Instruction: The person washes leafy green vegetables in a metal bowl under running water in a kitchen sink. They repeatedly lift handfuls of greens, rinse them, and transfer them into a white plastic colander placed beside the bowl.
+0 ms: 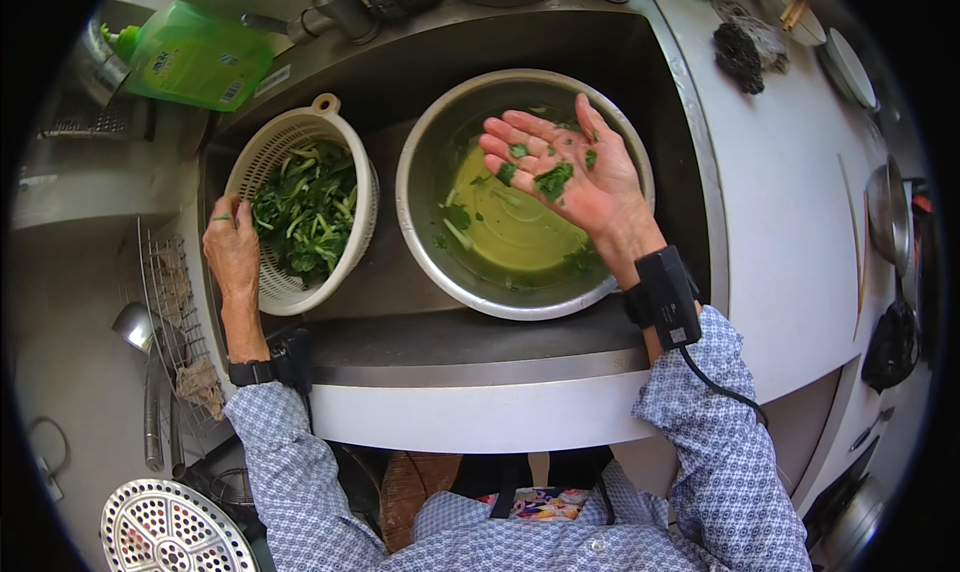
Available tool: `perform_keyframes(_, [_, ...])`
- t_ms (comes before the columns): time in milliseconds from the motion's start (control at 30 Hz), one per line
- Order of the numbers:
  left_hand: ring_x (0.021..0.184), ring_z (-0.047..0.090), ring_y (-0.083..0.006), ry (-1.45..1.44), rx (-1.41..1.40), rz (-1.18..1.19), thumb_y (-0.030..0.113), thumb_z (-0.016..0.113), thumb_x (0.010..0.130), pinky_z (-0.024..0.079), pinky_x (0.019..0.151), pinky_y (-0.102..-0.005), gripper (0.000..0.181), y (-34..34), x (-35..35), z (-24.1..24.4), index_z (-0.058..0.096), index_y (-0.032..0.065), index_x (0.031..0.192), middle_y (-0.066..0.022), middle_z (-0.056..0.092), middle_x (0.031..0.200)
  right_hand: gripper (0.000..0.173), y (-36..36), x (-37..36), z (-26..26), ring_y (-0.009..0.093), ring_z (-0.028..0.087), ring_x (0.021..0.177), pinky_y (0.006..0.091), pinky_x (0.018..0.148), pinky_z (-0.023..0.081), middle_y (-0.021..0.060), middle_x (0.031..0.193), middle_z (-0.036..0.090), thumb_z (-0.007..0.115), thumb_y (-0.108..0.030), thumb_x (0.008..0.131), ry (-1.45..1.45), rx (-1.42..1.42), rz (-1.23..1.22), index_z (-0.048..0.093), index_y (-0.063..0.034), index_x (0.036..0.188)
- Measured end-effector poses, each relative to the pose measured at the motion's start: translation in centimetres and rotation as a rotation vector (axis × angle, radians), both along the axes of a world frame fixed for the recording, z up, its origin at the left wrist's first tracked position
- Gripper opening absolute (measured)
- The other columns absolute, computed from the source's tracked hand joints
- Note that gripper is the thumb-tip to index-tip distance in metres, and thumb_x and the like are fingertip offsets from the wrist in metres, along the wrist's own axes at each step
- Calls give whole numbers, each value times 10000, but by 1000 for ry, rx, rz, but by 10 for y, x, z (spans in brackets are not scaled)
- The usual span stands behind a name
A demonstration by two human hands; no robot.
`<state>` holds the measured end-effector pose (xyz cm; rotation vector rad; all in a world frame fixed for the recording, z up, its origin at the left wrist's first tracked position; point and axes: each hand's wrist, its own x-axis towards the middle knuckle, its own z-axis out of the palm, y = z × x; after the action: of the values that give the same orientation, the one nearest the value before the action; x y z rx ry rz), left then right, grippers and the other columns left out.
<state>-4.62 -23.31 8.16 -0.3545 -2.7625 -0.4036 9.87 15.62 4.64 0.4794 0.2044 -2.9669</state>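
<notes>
My left hand (232, 249) grips the left rim of a white plastic colander (367, 197), which leans in the sink. Inside the colander lies a heap of wet leafy greens (311, 204) with pale stalks. Over a metal basin (409, 219) of greenish water (517, 234), my right hand (574, 170) is held palm up, its fingers extended. Small leaf pieces (555, 182) cling to the palm and fingers. A few leaves and a short stalk (457, 234) float in the basin's water.
The steel sink (480, 347) surrounds both vessels. A faucet (341, 5) stands behind, beside a green soap bottle (199, 58). To the left hangs a wire rack (176, 287) near a ladle (135, 326). Scrubbers (742, 54) and bowls (851, 69) sit on the right counter (787, 234).
</notes>
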Motion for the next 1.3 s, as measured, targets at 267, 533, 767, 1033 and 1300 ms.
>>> perform_keyframes(267, [635, 637, -195, -60, 183, 6, 236, 598, 973, 488, 613, -353, 263, 69, 30, 31, 692, 9, 880, -141, 653, 682, 829, 1, 1, -1, 473, 425, 1316, 545, 1110, 360, 335, 1471, 339, 245, -581, 1017, 69, 93, 17, 260, 137, 1432])
perform_keyframes(533, [716, 601, -154, -549, 681, -580, 108, 707, 861, 492, 639, -289, 168, 218, 102, 17, 661, 3, 982, -108, 650, 820, 874, -2, -1, 3, 408, 535, 1202, 509, 1043, 425, 317, 1337, 501, 248, -664, 982, 44, 111, 6, 409, 122, 1327])
perform_keyframes(767, [783, 602, -140, -451, 582, -747, 16, 710, 813, 478, 674, -262, 214, 261, 113, -13, 686, 10, 1025, -73, 662, 936, 902, -2, 0, 1, 367, 535, 1191, 481, 1052, 408, 299, 1292, 531, 292, -721, 943, 17, 215, -21, 457, 102, 1271])
perform_keyframes(1033, [556, 540, -55, -667, 885, -404, -8, 648, 855, 424, 467, -229, 66, 241, 90, -9, 658, -51, 905, -54, 652, 744, 943, -3, -4, 1, 389, 474, 1254, 506, 1073, 361, 301, 1388, 436, 327, -723, 935, 113, 80, -63, 338, 109, 1378])
perform_keyframes(1300, [781, 639, -301, -222, 533, -555, -24, 689, 765, 516, 683, -380, 207, 249, 89, -21, 649, -7, 967, -156, 607, 873, 927, -4, -2, 3, 360, 532, 1160, 460, 1054, 380, 288, 1464, 386, 343, -703, 945, 130, 59, -39, 301, 85, 1431])
